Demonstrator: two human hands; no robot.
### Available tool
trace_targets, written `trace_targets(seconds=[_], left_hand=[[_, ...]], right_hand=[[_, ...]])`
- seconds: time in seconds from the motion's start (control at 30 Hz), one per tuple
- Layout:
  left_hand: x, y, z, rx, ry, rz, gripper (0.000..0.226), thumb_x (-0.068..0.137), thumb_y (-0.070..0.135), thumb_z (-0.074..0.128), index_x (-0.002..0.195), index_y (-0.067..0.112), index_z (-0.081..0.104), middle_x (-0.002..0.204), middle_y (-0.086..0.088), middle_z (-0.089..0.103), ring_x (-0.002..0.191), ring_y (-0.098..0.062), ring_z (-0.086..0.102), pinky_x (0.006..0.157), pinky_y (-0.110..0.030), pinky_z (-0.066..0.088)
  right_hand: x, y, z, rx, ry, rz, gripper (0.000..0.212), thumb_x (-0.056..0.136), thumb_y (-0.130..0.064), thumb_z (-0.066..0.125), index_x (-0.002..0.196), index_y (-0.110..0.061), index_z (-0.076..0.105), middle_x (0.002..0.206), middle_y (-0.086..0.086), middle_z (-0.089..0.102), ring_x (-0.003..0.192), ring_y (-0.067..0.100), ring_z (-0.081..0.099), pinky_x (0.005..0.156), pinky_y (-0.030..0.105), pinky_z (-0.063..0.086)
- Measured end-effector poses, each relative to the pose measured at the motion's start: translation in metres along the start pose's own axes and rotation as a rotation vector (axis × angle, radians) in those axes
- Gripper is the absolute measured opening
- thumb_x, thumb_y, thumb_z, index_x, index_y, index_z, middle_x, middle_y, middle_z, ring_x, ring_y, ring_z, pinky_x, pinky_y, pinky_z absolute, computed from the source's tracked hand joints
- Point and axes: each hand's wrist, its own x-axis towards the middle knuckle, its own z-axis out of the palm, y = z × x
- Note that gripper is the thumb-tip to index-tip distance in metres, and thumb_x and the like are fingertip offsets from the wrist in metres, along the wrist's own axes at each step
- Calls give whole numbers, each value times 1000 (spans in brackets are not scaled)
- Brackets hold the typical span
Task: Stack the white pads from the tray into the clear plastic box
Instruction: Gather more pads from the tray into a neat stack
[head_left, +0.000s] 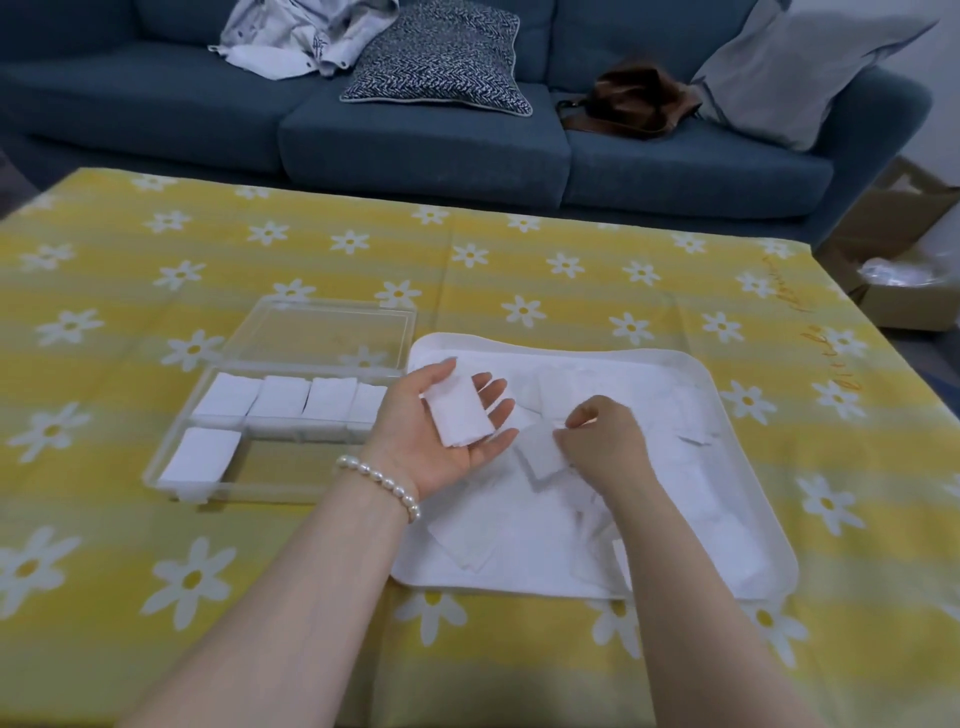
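Note:
A white tray (727, 395) on the right holds several loose white pads (691, 493). Left of it lies a clear plastic box (176, 483) with its lid (332, 332) folded back; several pad stacks (283, 397) fill its far row and one stack (200, 454) sits in the near left corner. My left hand (436, 436) is palm up over the tray's left edge, with a small stack of pads (460, 415) resting on it. My right hand (602, 441) pinches one pad (543, 449) just above the tray's pile.
A yellow daisy-print cloth (519, 270) covers the table. Behind the table stands a blue sofa (415, 140) with cushions, clothing and a brown bag (631, 101). Cardboard boxes (904, 270) sit on the floor at the right.

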Motion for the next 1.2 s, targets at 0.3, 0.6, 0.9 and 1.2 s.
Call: trace_targets(seconds=[0.3,0.6,0.9,1.2], left_hand=[[-3,-11,10,12,-140,-81,82,84,74,32,114,4,63,113,-17,67,93,-34,68,80,-47,55],[-1,-15,15,-28,-175,-99,96,80,80,28,104,-4,68,105,-20,68,86,-30,70,70,-39,59],[-4,-15,16,127,-212,-35,32,79,32,61,81,4,75,83,-12,71,75,-22,70,69,-30,58],[-4,-12,15,168,-143,5,29,98,22,44,93,5,66,91,-11,71,86,-23,70,74,-35,59]], right_hand=[[-56,-43,-12,664,200,-288,18,83,-7,66,77,-21,56,46,-10,59,47,1,49,53,10,41],[-61,-44,8,519,202,-235,23,84,-12,67,70,-27,55,66,-8,66,59,-1,58,58,12,44],[-65,-46,17,322,263,-310,20,86,-14,62,73,-28,55,63,-19,57,67,-4,56,61,10,42],[-61,-44,6,171,349,-454,9,81,-13,69,77,-17,62,80,0,59,67,7,50,64,11,37]])
